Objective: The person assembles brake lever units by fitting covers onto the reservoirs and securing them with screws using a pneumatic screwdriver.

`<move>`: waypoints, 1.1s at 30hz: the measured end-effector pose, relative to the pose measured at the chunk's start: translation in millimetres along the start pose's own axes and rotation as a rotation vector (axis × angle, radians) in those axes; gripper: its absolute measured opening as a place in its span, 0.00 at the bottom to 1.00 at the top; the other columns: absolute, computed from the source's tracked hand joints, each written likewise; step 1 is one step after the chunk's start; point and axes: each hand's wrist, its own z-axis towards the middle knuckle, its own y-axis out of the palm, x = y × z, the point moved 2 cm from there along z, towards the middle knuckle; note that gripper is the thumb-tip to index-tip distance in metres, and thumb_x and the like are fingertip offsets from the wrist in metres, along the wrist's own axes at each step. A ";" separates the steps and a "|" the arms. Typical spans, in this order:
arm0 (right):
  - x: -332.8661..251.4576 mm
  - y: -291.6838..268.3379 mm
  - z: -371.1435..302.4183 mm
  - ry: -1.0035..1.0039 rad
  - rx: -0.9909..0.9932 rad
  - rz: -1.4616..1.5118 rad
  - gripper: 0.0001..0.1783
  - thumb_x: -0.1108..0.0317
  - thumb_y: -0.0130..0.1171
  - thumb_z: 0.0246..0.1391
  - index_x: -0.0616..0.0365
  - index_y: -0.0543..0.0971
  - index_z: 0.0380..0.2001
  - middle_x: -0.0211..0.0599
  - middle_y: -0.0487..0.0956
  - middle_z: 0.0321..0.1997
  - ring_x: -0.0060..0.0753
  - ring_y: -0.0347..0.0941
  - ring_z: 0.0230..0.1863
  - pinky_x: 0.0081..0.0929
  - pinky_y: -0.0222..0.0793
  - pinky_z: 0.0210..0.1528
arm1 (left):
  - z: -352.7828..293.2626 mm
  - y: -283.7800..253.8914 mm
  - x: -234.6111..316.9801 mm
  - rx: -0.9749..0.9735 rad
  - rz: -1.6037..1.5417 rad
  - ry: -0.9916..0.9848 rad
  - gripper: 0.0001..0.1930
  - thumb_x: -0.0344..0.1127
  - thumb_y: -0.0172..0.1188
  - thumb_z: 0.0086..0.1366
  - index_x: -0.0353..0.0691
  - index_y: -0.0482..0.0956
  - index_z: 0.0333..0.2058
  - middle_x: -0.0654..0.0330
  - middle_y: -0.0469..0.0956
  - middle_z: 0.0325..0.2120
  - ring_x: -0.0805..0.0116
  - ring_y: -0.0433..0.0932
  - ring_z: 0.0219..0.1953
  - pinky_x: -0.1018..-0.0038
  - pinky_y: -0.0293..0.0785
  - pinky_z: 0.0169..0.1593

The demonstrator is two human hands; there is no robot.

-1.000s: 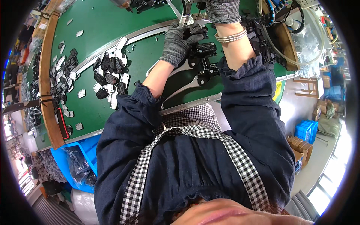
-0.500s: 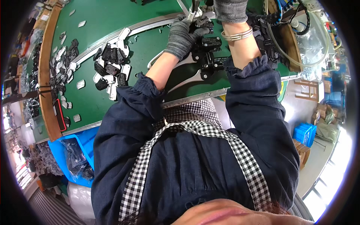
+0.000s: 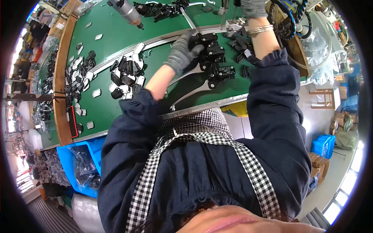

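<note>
My left hand (image 3: pixel 182 53), in a grey knit glove, is closed around the black body of a brake lever assembly (image 3: pixel 197 39) at the far end of a row. Its silver lever points away from me. Closer to me lie more black assemblies (image 3: pixel 223 72) with silver levers (image 3: pixel 192 94). At the top edge is my right hand (image 3: pixel 254 8), also gloved, with a metal bangle at the wrist. It is nearest to a metal fixture (image 3: pixel 235 25) and an upright tool shaft (image 3: pixel 223 7); its fingers are mostly cut off.
A grey power driver (image 3: pixel 127 13) hangs at the far left of other lever assemblies (image 3: pixel 163 11). Black and silver small covers (image 3: pixel 126 73) are heaped left of my hand. A metal rail (image 3: pixel 155 40) crosses the green table. A wooden edge (image 3: pixel 62 85) and blue bin (image 3: pixel 62 159) stand left.
My hands have moved apart: the left has come away from the metal tool with a lever assembly to the row, while the right has shifted up and right. The whole view has shifted slightly.
</note>
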 end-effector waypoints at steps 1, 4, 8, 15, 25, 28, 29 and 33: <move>-5.3 -8.9 -4.2 -0.002 0.009 -0.005 0.23 0.62 0.57 0.64 0.61 0.69 0.58 0.32 0.74 0.53 0.24 0.70 0.49 0.21 0.68 0.51 | -9.8 -11.1 6.2 -0.028 0.062 -0.110 0.39 0.47 0.74 0.50 0.38 0.68 0.58 0.44 0.73 0.53 0.48 0.71 0.56 0.62 0.69 0.59; -23.4 -41.1 -27.9 -0.013 0.053 -0.091 0.23 0.62 0.57 0.64 0.61 0.69 0.58 0.32 0.74 0.53 0.24 0.70 0.49 0.21 0.68 0.51 | -67.3 -35.6 34.0 -0.280 0.606 -0.013 0.53 0.55 0.75 0.45 0.41 0.58 0.65 0.43 0.65 0.60 0.43 0.61 0.64 0.58 0.60 0.66; -46.3 -69.5 -83.2 -0.321 -0.010 -0.826 0.17 0.69 0.58 0.62 0.63 0.73 0.52 0.30 0.77 0.45 0.19 0.71 0.46 0.20 0.70 0.50 | -103.1 -32.0 48.3 -0.419 0.927 -0.118 0.58 0.54 0.76 0.41 0.44 0.52 0.67 0.41 0.64 0.60 0.41 0.61 0.64 0.57 0.61 0.65; -21.3 -65.7 -223.9 0.325 0.212 -0.413 0.13 0.69 0.60 0.61 0.62 0.78 0.46 0.32 0.79 0.43 0.20 0.73 0.43 0.19 0.69 0.49 | -57.0 -27.5 28.4 -0.601 0.910 -0.116 0.48 0.48 0.71 0.47 0.28 0.57 0.61 0.39 0.73 0.49 0.45 0.71 0.55 0.62 0.69 0.59; -27.1 -58.6 -264.5 0.274 0.354 -0.468 0.19 0.62 0.57 0.62 0.62 0.73 0.52 0.34 0.75 0.47 0.25 0.71 0.45 0.26 0.68 0.52 | -40.6 -29.9 -7.6 -0.677 0.709 -0.063 0.23 0.41 0.68 0.46 0.34 0.71 0.38 0.48 0.79 0.28 0.52 0.80 0.32 0.62 0.78 0.35; -35.9 -60.6 -257.4 0.164 0.282 -0.643 0.19 0.60 0.55 0.63 0.62 0.73 0.52 0.38 0.76 0.49 0.32 0.71 0.50 0.30 0.66 0.57 | -78.2 -45.3 -7.9 -0.667 0.811 0.183 0.04 0.37 0.59 0.53 0.48 0.74 0.28 0.59 0.74 0.21 0.63 0.75 0.24 0.62 0.72 0.23; -39.4 -58.2 -256.2 0.109 0.242 -0.694 0.20 0.59 0.54 0.63 0.62 0.73 0.52 0.39 0.76 0.50 0.35 0.71 0.52 0.31 0.65 0.58 | -94.8 -52.7 -4.8 -0.740 0.975 0.371 0.08 0.34 0.60 0.53 0.45 0.74 0.33 0.56 0.76 0.23 0.61 0.76 0.25 0.59 0.73 0.26; -42.8 -34.0 -259.9 0.097 0.132 -0.667 0.20 0.59 0.54 0.63 0.64 0.73 0.50 0.44 0.76 0.49 0.40 0.72 0.51 0.36 0.65 0.58 | -159.9 -106.0 -2.2 -0.390 0.474 -0.222 0.25 0.35 0.63 0.57 0.37 0.69 0.52 0.48 0.79 0.33 0.55 0.79 0.31 0.57 0.76 0.38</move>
